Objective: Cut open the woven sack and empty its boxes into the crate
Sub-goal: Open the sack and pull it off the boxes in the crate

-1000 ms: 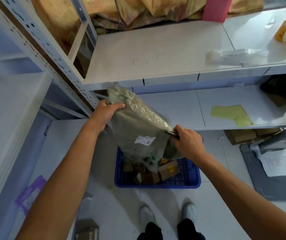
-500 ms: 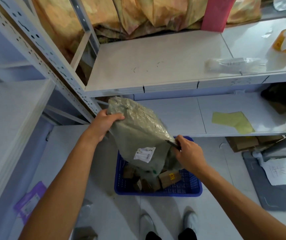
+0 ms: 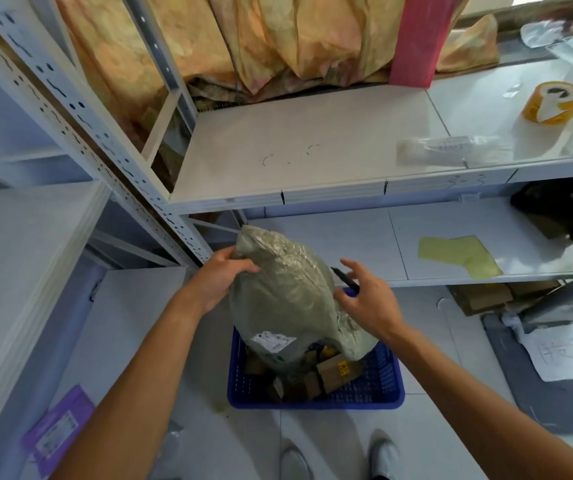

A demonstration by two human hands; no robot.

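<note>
Since a second ago the right hand (image 3: 370, 301) has let go of the woven sack (image 3: 288, 296), fingers spread, cutter (image 3: 344, 278) still tucked in; the left hand (image 3: 221, 277) grips its upturned end so boxes (image 3: 335, 372) drop into the crate (image 3: 378, 393).

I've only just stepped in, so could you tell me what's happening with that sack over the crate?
A person is tipping a grey-green woven sack over a blue crate on the floor. The left hand grips the sack's upper end. The right hand, fingers spread beside the sack, carries a dark cutter. Brown boxes already lie in the crate under the sack's open lower end.
</note>
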